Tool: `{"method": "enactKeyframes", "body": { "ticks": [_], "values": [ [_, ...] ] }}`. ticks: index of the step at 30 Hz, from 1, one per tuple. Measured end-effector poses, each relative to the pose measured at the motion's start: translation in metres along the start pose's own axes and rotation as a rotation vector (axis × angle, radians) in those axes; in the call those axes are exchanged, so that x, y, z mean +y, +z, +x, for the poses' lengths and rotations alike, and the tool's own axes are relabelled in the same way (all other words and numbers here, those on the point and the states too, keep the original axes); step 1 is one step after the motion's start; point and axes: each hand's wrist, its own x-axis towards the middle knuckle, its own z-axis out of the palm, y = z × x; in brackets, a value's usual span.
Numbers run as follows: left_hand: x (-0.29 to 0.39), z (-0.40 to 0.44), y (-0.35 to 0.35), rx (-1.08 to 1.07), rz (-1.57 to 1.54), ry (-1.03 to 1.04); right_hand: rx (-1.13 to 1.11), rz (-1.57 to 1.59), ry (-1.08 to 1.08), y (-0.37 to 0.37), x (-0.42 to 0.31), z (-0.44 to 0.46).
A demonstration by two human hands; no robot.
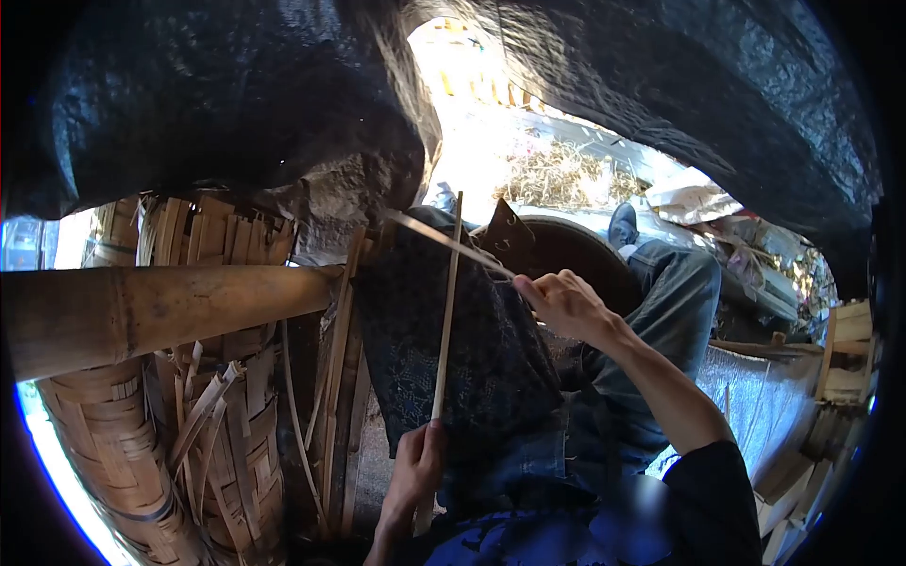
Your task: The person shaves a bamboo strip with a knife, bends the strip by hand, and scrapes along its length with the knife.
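My left hand [412,467] is closed around the lower part of a thin bamboo strip [447,330], which stands lengthwise over my lap. My right hand [571,307] grips a long, narrow, blade-like piece [453,244] that slants up and left. It crosses the bamboo strip near its upper end; whether they touch I cannot tell. Its far tip is blurred, and the frame does not settle whether it is a knife or another strip. Beneath both lies a dark patterned cloth [425,368] over my legs.
A thick bamboo pole [189,307] juts in from the left above woven bamboo baskets [109,443]. Beyond the cloth sits a round dark container [590,259]. Black sheeting [236,94] hangs overhead. Straw [566,174] lies on the bright ground ahead.
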Motion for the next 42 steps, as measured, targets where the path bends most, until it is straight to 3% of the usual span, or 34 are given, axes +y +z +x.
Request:
{"method": "enactKeyframes", "body": {
  "ticks": [1, 2, 4, 5, 6, 8, 9, 10, 12, 13, 14, 15, 16, 18, 20, 21, 27, 30, 33, 36, 42],
  "values": [
    [-0.002, 0.001, 0.000, -0.009, 0.009, -0.003, -0.156, 0.049, 0.242, -0.019, -0.028, 0.005],
    [-0.005, 0.001, -0.001, 0.011, 0.027, 0.008, -0.154, 0.053, 0.251, -0.013, -0.026, 0.003],
    [-0.007, 0.000, -0.002, 0.032, 0.049, 0.015, 0.087, -0.127, -0.021, 0.010, -0.017, 0.003],
    [-0.006, -0.004, 0.000, 0.069, 0.107, 0.035, -0.196, -0.284, 0.022, 0.014, -0.008, 0.007],
    [-0.005, -0.008, 0.002, 0.107, 0.163, 0.054, -0.203, -0.281, 0.022, 0.016, -0.002, 0.005],
    [0.000, -0.018, 0.004, 0.128, 0.187, 0.032, 0.047, -0.732, -0.509, 0.016, 0.001, 0.001],
    [0.003, -0.022, 0.005, 0.147, 0.214, 0.024, -0.120, -0.636, -0.473, 0.014, 0.003, 0.005],
    [0.001, -0.028, 0.007, 0.144, 0.214, 0.023, -0.123, -0.636, -0.471, 0.019, 0.007, 0.011],
    [-0.012, -0.045, 0.008, 0.204, 0.447, 0.291, 0.007, -0.651, -0.412, 0.034, 0.016, 0.027],
    [-0.017, -0.051, 0.006, 0.203, 0.451, 0.292, 0.115, -0.686, -0.367, 0.039, 0.015, 0.037],
    [-0.022, -0.056, 0.002, 0.138, 0.284, 0.159, 0.118, -0.686, -0.366, 0.029, 0.003, 0.050],
    [-0.024, -0.058, 0.001, 0.076, 0.113, 0.026, -0.074, -0.359, -0.071, 0.012, -0.014, 0.064],
    [-0.022, -0.057, 0.002, 0.085, 0.107, 0.027, -0.261, -0.025, 0.217, 0.003, -0.025, 0.073],
    [-0.014, -0.052, 0.003, 0.080, -0.067, -0.144, -0.177, 0.125, 0.211, 0.007, -0.021, 0.075],
    [-0.013, -0.044, 0.001, 0.054, -0.092, -0.155, -0.256, 0.398, 0.441, -0.009, -0.028, 0.071],
    [-0.013, -0.039, 0.000, 0.016, -0.107, -0.168, -0.313, 0.359, 0.500, -0.023, -0.034, 0.066],
    [-0.004, 0.014, -0.010, -0.247, -0.510, -0.043, -0.401, 0.151, 0.290, -0.046, -0.038, -0.003],
    [-0.009, 0.033, -0.015, -0.315, -0.733, -0.101, -0.373, 0.303, 0.340, -0.042, -0.061, -0.035],
    [-0.003, 0.030, -0.014, -0.272, -0.681, -0.079, -0.171, 0.202, 0.179, -0.011, -0.064, -0.051],
    [-0.003, 0.028, -0.012, -0.233, -0.628, -0.030, -0.279, 0.229, 0.213, -0.017, -0.081, -0.051],
    [-0.009, 0.019, -0.006, -0.198, -0.594, -0.016, -0.297, 0.214, 0.050, -0.016, -0.088, -0.062]
  ]
}}
